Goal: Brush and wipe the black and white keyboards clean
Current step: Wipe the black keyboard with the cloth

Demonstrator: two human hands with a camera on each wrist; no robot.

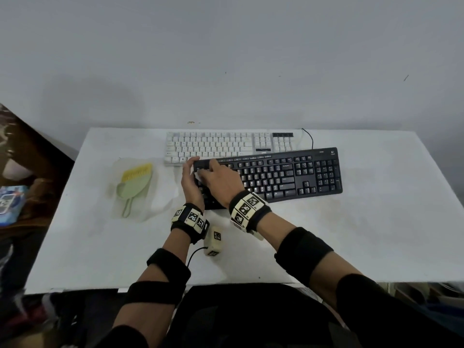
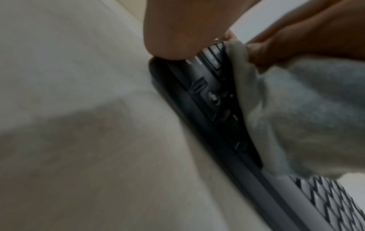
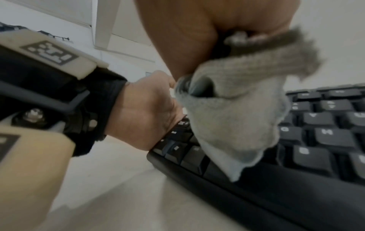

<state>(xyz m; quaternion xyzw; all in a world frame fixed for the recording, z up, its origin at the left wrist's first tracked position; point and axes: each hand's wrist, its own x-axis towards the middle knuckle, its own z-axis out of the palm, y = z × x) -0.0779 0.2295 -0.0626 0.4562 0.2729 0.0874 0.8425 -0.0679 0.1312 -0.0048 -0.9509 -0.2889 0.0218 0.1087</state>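
Black keyboard under cloth gripped by right hand.

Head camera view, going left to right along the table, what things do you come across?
Green brush and dustpan on a clear plastic bag → left hand at the black keyboard's end → right hand holding the cloth → black keyboard.

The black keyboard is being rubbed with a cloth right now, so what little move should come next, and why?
Probably slide the grey cloth rightward along the key rows. The right hand grips it over the left end of the black keyboard, while the left hand steadies that end. The keys to the right lie uncovered, so they likely await wiping.
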